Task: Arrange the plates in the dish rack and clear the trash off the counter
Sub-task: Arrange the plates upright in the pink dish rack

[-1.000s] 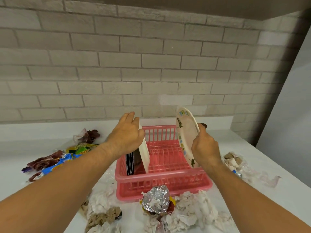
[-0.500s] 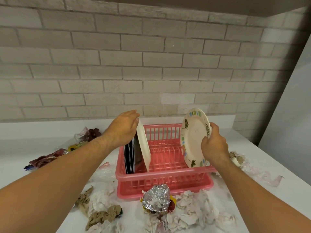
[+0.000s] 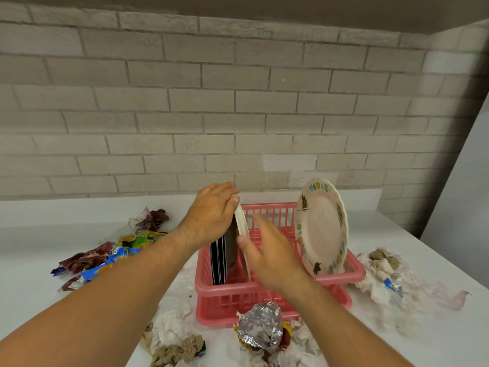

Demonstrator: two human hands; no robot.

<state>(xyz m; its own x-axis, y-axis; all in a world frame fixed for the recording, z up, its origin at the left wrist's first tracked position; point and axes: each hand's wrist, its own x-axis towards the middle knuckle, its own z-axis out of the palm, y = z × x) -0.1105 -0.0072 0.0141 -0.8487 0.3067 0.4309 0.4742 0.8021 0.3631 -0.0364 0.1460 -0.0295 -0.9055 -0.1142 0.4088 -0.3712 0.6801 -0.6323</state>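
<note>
The left hand [image 3: 211, 210] holds the top rim of the white plate [image 3: 242, 226], fingers curled over it. This plate stands on edge in the left part of the pink dish rack [image 3: 238, 300]. The right hand [image 3: 270, 255] is blurred, its fingers loose and holding nothing, with the thumb just beside that plate. A patterned plate [image 3: 321, 226] leans at the rack's right end, apart from both hands. Crumpled foil [image 3: 260, 324] lies at the front edge of the bench [image 3: 26, 234].
</note>
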